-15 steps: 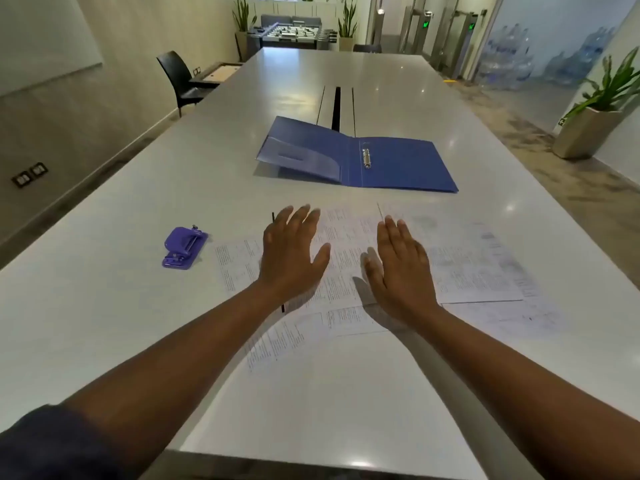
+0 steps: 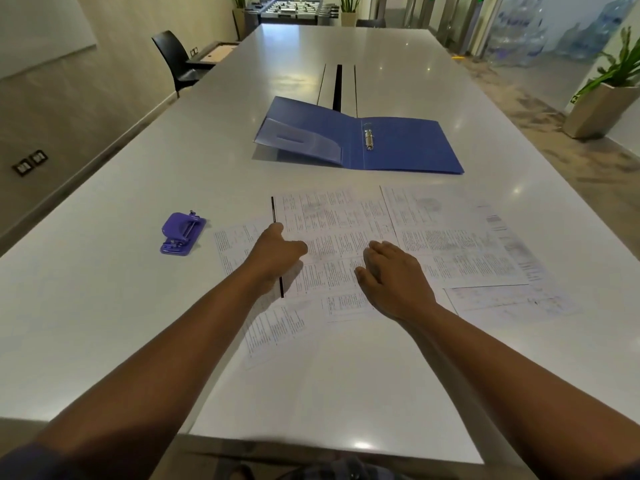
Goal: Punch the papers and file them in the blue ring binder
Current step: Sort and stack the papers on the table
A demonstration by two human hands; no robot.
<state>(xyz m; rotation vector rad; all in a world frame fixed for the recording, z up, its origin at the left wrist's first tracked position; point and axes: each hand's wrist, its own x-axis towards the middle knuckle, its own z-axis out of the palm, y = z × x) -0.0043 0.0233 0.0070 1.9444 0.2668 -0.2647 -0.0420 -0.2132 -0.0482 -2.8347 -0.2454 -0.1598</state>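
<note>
Papers [image 2: 346,244] lay spread and overlapping across the near half of the white desk [image 2: 104,306], none yet punched as far as could be told, none yet filed. Farthest left sat the purple hole punch [image 2: 183,233], untouched and well apart from the sheets. Next came the left hand [image 2: 275,252], its fingers curled at the left edge of the top sheet, beside a thin black strip [image 2: 273,211] that ran along that edge; whether it actually pinched the sheet could not be told. Just right of it, the right hand [image 2: 391,271] rested on the papers with loosely bent fingers, gripping nothing. Beyond the sheets, the blue ring binder [image 2: 398,150] lay open with its rings [image 2: 369,138] bare. Judging by this, the work had barely begun: gathering, punching and filing all remained. Half a second before, both hands had lain flat with fingers straight on the sheets; by now the left had curled and turned toward the paper's edge, and the right had relaxed.
</note>
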